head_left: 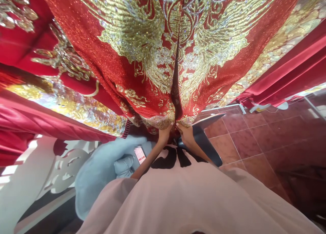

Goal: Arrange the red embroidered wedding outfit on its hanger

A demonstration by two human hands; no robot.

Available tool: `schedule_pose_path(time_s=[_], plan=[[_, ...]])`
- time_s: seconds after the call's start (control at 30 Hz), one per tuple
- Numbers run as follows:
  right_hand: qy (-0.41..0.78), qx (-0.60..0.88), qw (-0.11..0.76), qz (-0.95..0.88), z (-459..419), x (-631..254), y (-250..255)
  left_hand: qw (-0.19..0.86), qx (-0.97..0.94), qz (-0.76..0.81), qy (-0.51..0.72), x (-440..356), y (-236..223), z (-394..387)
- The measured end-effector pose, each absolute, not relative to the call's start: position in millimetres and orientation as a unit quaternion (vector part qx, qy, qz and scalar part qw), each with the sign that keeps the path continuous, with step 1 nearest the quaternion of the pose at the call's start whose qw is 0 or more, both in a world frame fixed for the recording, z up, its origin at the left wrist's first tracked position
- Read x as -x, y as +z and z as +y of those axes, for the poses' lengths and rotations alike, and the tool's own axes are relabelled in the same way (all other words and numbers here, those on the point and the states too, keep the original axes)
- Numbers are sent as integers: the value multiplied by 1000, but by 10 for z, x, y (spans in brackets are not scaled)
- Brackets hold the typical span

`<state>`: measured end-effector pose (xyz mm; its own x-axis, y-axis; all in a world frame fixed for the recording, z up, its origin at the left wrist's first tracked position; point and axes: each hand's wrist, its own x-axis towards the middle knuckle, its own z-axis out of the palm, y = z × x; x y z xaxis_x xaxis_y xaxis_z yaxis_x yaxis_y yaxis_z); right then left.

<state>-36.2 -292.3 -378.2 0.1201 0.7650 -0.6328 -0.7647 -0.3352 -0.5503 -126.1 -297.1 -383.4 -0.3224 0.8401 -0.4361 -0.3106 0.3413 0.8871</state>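
Observation:
A red glittering jacket [150, 91] hangs in front of me, covered in gold and silver embroidery with wing-like shapes on both sides. Its front parts along a dark slit that widens near the bottom. At the hem, my left hand [166, 132] pinches the left front edge, its thumb on top of the patterned border. Just beside it, my right hand [185, 131] pinches the right front edge in the same way. The two thumbs nearly meet at the slit. My fingers behind the cloth are hidden.
Other red garments with gold decoration hang at left [76, 108] and right [282, 67]. Below left is a pale blue fluffy item [102, 169] near a white carved panel [66, 169]. A dark flat-topped object [212, 147] stands right of my arm, over reddish floor tiles [244, 142].

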Motion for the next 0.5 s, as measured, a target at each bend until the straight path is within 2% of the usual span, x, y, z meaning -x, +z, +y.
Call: schedule_pose_path(time_s=[0.33,0.5], plan=[[646,499,578,-16,-2807,498,-3843,494,-271,638,525,1317,-3948,-2998],[701,545,453,-80,-2996,361,-3910,506,-272,641,509,1371,-3987,-2959]])
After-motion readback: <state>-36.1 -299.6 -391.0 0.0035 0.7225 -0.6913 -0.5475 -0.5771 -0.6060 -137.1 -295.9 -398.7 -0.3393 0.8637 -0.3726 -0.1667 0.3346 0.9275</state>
